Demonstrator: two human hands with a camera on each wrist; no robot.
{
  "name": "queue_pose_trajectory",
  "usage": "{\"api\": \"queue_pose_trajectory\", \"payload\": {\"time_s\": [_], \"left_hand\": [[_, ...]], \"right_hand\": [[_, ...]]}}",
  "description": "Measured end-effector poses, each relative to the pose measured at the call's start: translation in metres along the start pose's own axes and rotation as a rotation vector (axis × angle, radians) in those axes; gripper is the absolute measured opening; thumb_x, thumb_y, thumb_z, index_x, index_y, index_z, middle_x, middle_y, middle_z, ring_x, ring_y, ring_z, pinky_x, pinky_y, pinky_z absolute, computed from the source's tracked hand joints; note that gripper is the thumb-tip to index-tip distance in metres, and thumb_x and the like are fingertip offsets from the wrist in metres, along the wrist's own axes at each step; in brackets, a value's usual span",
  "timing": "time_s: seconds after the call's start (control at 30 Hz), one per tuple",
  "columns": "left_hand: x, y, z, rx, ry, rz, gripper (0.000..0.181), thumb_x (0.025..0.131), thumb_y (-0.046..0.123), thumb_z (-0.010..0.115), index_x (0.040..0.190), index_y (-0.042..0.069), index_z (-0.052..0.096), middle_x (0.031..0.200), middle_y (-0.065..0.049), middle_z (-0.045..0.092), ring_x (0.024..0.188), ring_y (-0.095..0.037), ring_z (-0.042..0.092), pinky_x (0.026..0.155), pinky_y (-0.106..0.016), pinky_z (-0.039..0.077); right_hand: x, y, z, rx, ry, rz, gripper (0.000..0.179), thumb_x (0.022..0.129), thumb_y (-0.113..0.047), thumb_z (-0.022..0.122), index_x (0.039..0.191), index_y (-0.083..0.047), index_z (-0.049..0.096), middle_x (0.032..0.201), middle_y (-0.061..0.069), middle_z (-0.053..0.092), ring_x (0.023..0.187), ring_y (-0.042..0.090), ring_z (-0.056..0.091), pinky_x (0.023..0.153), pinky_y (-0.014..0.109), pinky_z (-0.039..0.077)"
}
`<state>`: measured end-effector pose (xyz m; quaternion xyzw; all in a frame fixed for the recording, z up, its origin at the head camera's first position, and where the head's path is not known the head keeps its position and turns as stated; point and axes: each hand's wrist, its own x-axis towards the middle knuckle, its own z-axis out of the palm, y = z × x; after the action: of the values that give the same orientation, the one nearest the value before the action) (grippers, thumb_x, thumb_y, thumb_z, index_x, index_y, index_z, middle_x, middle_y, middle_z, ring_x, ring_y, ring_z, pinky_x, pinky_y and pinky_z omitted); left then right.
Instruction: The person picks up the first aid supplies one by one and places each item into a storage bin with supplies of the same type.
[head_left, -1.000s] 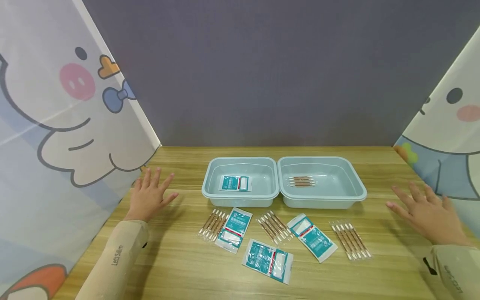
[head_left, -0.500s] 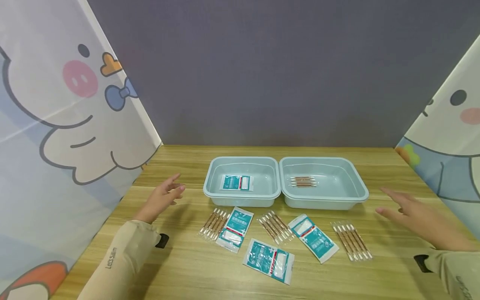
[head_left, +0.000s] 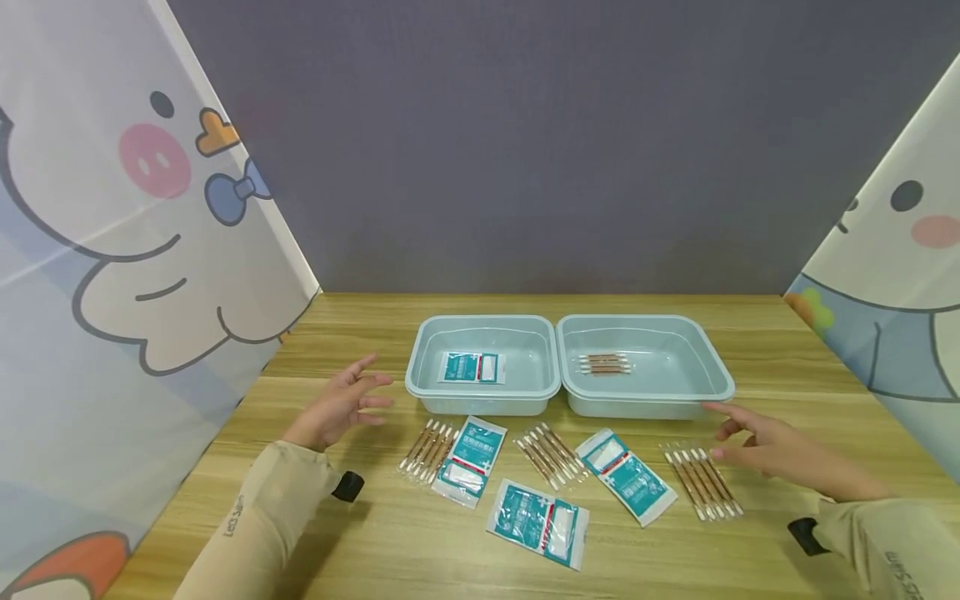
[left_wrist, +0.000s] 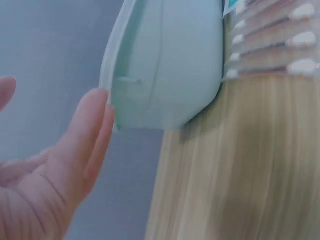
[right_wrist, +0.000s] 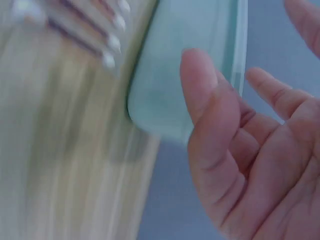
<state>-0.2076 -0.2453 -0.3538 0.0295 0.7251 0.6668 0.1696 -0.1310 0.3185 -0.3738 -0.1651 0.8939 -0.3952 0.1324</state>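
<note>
My left hand (head_left: 341, 410) hovers left of the left tub (head_left: 483, 404), fingers loosely spread, holding nothing. My right hand (head_left: 780, 450) is over the right side of the table, beside a clear pack of cotton swabs (head_left: 702, 482), also with nothing in its grip; its index fingertip overlaps the rim of the right tub (head_left: 645, 408). In the left tub lies a teal-and-white dressing packet (head_left: 471, 367). A swab pack (head_left: 604, 363) lies inside the right tub. In the right wrist view the fingers (right_wrist: 200, 80) are partly bent in front of the tub wall.
Before the tubs lie a swab pack (head_left: 429, 450), a dressing packet (head_left: 471, 461), another swab pack (head_left: 551, 455), a slanted packet (head_left: 626, 475) and a packet nearest the front (head_left: 537, 523). A grey panel (head_left: 525, 150) stands behind the wooden table (head_left: 420, 558); printed cloth flanks it.
Both hands have come inward from the sides and turned from palm down toward palms facing each other. The right hand has moved further, to the swab pack. Tubs and packets stay put.
</note>
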Motion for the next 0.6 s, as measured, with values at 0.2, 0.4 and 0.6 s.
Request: {"api": "queue_pose_trajectory", "payload": {"time_s": [0.2,0.4,0.6], "left_hand": [[0.009,-0.004,0.014,-0.083,0.056,-0.009,0.059,0.103,0.013,0.039,0.151,0.0,0.008,0.142,-0.029,0.022,0.092,-0.021,0.059,0.075,-0.032,0.058],[0.012,-0.007,0.022,-0.117,0.12,-0.048,0.058,0.101,0.013,0.043,0.148,-0.001,0.012,0.135,-0.024,0.032,0.085,-0.018,0.059,0.074,-0.035,0.059],[0.014,-0.007,0.027,-0.122,0.15,-0.055,0.06,0.1,0.012,0.046,0.148,-0.001,0.012,0.13,-0.02,0.035,0.085,-0.019,0.057,0.07,-0.033,0.059]], "right_hand": [[0.013,-0.009,0.019,-0.067,0.008,-0.033,0.06,0.089,-0.013,0.068,0.133,0.015,0.038,0.097,0.012,0.057,0.06,0.004,0.05,0.046,0.025,0.044],[0.024,-0.017,0.034,-0.177,0.029,-0.029,0.056,0.084,-0.017,0.074,0.125,0.014,0.05,0.091,0.005,0.058,0.069,0.005,0.049,0.055,0.024,0.044],[0.03,-0.03,0.044,-0.222,0.038,0.07,0.064,0.08,-0.024,0.078,0.127,0.011,0.052,0.093,0.009,0.059,0.075,0.017,0.052,0.06,0.031,0.046]]}}
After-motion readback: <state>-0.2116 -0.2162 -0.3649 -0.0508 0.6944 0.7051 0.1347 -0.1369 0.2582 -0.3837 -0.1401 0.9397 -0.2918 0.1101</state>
